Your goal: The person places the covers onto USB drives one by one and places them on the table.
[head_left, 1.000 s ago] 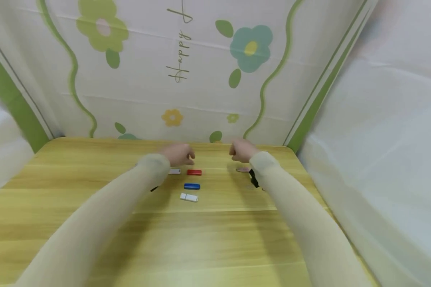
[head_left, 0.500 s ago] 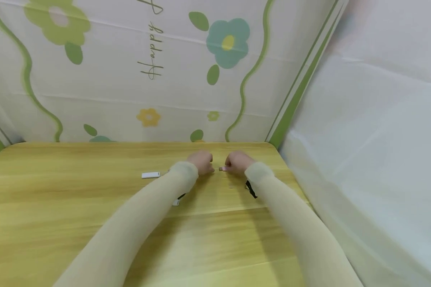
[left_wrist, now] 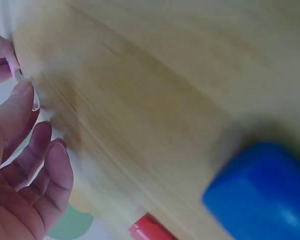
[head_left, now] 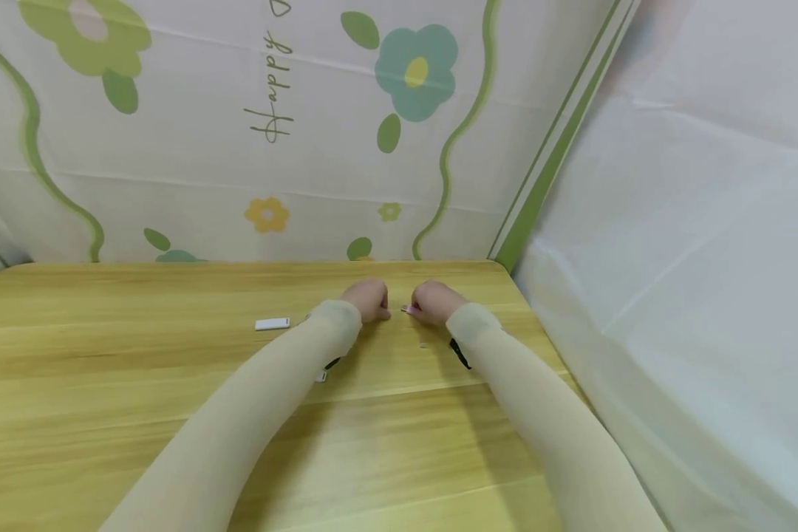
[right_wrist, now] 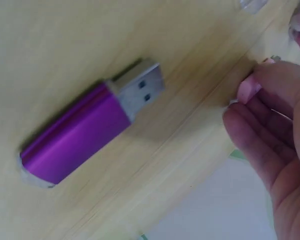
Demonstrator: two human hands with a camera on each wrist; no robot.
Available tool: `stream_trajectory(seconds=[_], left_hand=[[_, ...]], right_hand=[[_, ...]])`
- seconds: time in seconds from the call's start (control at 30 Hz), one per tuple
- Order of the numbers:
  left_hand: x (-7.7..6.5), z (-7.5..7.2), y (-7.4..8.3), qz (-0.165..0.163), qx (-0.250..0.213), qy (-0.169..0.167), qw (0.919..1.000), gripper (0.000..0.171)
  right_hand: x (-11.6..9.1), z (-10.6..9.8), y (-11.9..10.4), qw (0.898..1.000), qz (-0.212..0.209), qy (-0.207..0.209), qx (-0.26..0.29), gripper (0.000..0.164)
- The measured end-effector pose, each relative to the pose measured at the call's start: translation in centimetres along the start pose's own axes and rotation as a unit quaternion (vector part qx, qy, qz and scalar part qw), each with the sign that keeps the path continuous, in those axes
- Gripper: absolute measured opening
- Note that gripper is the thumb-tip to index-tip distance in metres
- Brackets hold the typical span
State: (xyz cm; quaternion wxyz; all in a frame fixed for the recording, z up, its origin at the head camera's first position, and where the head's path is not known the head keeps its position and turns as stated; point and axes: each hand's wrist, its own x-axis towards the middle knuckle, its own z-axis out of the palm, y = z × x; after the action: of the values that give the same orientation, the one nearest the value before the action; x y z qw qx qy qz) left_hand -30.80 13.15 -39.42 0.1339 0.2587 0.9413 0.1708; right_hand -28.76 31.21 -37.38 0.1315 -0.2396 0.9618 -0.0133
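Observation:
Near the far edge of the table, my left hand [head_left: 367, 299] and right hand [head_left: 435, 301] face each other across a small gap. Thumb and fingers of the right pinch a pink USB stick [right_wrist: 249, 89], its metal plug [left_wrist: 18, 75] pointing toward the left hand. A small clear cap [left_wrist: 36, 101] sits between the left thumb and index finger, close to that plug. On the table by the right wrist lies a purple USB stick [right_wrist: 75, 132] with its plug bare. Beside the left wrist are a blue USB stick [left_wrist: 262, 187] and a red one [left_wrist: 151, 230].
A white USB stick [head_left: 272, 324] lies left of the left forearm; another white one [head_left: 321, 377] is partly hidden by that sleeve. A small clear piece [right_wrist: 253, 4] rests on the wooden table [head_left: 140, 443]. Flowered cloth [head_left: 332, 162] hangs behind, with white sheeting [head_left: 691, 295] at right.
The right hand has taken hold of the pink USB stick, which lay on the table. My left hand came right, closer to it; its arm now hides the red and blue sticks. The view turned right.

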Motion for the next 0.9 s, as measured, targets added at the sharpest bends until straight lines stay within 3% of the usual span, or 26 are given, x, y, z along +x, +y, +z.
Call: stream_trajectory(seconds=[0.23, 0.37, 0.47, 0.57, 0.67, 0.8, 0.9], left_hand=[[-1.5, -0.4, -1.1, 0.017, -0.002, -0.005, 0.9998, 0.014], [-2.4, -0.8, -2.1, 0.066, -0.004, 0.006, 0.9978, 0.013], [-4.0, -1.6, -2.4, 0.113, -0.008, 0.017, 0.9934, 0.012], [-6.6, -3.2, -2.0, 0.151, -0.012, 0.023, 0.9883, 0.013], [-10.2, -4.8, -1.3, 0.178, -0.005, 0.034, 0.9835, 0.014], [-15.0, -6.1, -1.1, 0.211, 0.011, 0.066, 0.9752, 0.012], [-18.3, -6.4, -1.3, 0.243, 0.024, 0.103, 0.9642, 0.009]], right_hand=[[-0.2, -0.1, -1.9, 1.0, 0.014, -0.003, 0.001, 0.022], [-1.3, -0.6, -3.0, 1.0, -0.014, 0.024, 0.003, 0.027], [-2.8, -1.3, -4.1, 0.998, -0.04, 0.054, 0.006, 0.035], [-4.7, -1.9, -5.2, 0.994, -0.065, 0.089, 0.003, 0.038], [-6.8, -2.3, -6.4, 0.987, -0.093, 0.129, -0.012, 0.028], [-9.6, -2.6, -8.3, 0.97, -0.144, 0.194, -0.022, 0.007], [-11.3, -2.6, -9.8, 0.953, -0.182, 0.24, -0.019, 0.003]])
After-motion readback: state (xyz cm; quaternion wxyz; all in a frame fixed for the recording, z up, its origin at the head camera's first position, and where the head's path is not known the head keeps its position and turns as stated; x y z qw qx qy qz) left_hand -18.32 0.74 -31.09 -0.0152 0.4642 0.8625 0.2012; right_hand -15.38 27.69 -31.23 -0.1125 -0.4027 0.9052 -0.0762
